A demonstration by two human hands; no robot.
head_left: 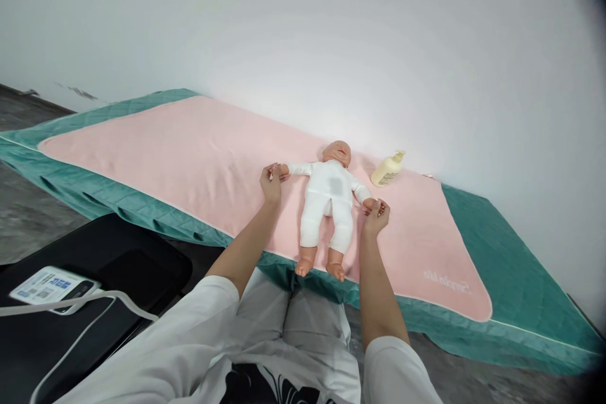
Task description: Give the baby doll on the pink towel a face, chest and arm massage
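A baby doll (329, 192) with a white cloth body lies on its back on a pink mat (189, 151), head toward the wall and bare feet at the near edge. My left hand (271, 182) is closed on the doll's hand on the left side, and that doll arm is stretched out sideways. On the other side, my right hand (377, 214) grips the doll's other hand, with that arm angled down and outward. A pale yellow pump bottle (387, 169) lies tilted on the mat, beyond my right hand.
The mat covers part of a green quilted bed cover (516, 246) against a white wall (303, 38). At the lower left, a white device (55, 289) with a cable (127, 300) rests on a black seat (137, 262).
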